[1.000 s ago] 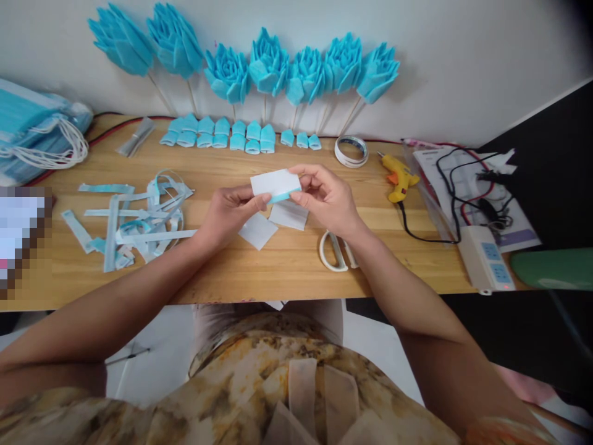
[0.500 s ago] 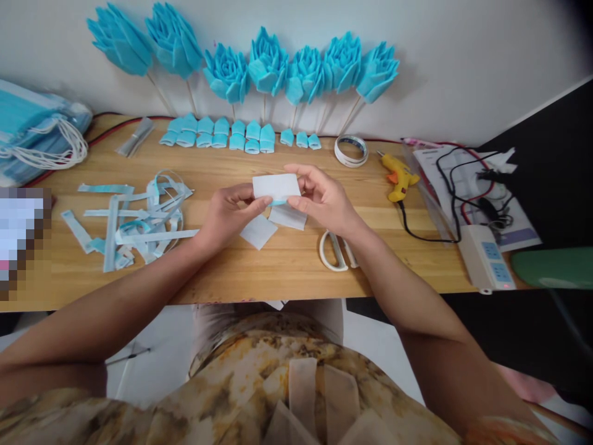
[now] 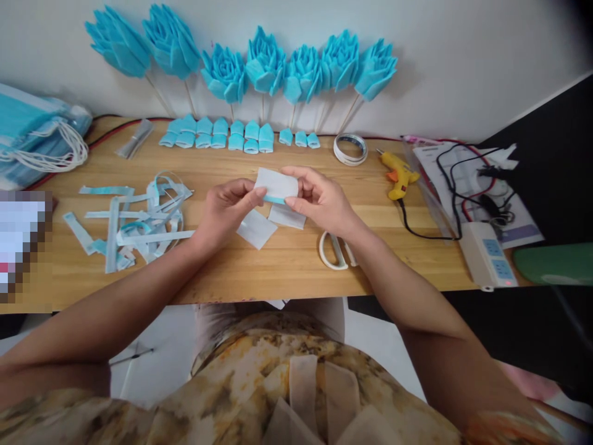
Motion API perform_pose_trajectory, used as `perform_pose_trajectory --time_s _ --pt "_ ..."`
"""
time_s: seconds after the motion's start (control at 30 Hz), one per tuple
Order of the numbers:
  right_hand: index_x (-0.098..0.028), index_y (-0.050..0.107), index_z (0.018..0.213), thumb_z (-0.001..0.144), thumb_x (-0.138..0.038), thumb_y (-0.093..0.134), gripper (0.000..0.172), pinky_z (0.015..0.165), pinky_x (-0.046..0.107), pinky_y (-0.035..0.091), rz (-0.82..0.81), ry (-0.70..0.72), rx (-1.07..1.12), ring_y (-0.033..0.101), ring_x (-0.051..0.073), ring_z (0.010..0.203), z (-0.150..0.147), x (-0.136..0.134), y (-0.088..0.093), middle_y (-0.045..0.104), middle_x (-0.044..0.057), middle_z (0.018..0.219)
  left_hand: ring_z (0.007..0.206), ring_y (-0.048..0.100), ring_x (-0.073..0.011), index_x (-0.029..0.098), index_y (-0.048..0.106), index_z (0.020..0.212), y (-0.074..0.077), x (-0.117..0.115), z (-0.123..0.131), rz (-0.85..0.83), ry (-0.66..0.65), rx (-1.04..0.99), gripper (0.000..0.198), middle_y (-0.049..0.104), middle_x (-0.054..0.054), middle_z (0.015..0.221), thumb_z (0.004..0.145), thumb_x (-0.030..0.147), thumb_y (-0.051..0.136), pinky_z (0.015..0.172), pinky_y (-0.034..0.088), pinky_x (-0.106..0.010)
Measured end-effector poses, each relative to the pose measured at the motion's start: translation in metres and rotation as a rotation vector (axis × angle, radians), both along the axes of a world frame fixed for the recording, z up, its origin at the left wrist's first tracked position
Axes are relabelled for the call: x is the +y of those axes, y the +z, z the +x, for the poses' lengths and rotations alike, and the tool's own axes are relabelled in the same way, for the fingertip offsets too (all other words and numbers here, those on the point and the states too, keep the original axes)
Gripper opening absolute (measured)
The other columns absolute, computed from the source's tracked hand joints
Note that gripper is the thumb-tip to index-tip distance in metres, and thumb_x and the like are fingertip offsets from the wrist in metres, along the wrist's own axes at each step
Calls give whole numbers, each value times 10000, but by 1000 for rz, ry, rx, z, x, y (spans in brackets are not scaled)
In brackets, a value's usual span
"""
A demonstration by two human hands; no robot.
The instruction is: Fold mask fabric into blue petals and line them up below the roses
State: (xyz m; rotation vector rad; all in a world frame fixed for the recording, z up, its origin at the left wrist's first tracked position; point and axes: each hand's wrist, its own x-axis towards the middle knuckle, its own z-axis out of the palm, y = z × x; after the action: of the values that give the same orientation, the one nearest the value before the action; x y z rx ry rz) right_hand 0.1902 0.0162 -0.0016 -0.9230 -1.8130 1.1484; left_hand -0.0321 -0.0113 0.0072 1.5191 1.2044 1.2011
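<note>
A small white piece of fabric with a blue strip along its lower edge is held up over the table. My left hand pinches its left side, thumb on the lower left corner. On the other side my right hand grips the right edge between thumb and fingers. Beneath the hands lie two more pale pieces, one at the lower left and another partly covered. White-handled scissors rest by my right forearm, which hides part of them.
Blue fabric flowers on sticks lean on the wall above folded blue pieces. Cut strips lie left. Tape, a yellow glue gun, cables and a power strip are right. Bagged masks sit far left.
The held piece has tilted, its right side now lower, and more of the blue strip shows along its lower edge. My left thumb has moved slightly up and left.
</note>
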Motion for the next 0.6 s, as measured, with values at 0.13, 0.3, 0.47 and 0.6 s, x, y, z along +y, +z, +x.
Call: perform_pose_trajectory --time_s 0.13,0.3,0.47,0.6 --pt "-302 557 1414 880 -411 734 573 659 293 540 18 -65 50 611 157 748 -3 -4 5 662 -12 914 888 707 -242 211 769 835 5 -2 2 -68 -141 -42 547 777 -58 860 766 753 738 744 523 -306" --pt "-285 553 1429 888 -341 716 568 633 278 517 54 -58 56 580 141 682 -6 -8 9 626 -39 786 801 701 -213 198 795 808 5 -6 11 -129 -144 -48 486 795 -51 842 773 683 775 708 537 -303" --pt "-261 551 1419 891 -359 711 561 654 272 537 61 -10 121 597 135 719 -7 -7 8 676 -22 872 704 664 -165 196 755 681 12 -3 17 -157 -120 -154 411 764 -49 753 810 585 787 723 533 -306" --pt "-251 539 1427 911 -464 695 580 693 270 578 10 48 183 639 141 801 -4 -2 12 705 6 982 699 666 -161 202 717 648 15 4 20 -138 -121 -223 377 738 -41 721 807 532 806 735 518 -316"
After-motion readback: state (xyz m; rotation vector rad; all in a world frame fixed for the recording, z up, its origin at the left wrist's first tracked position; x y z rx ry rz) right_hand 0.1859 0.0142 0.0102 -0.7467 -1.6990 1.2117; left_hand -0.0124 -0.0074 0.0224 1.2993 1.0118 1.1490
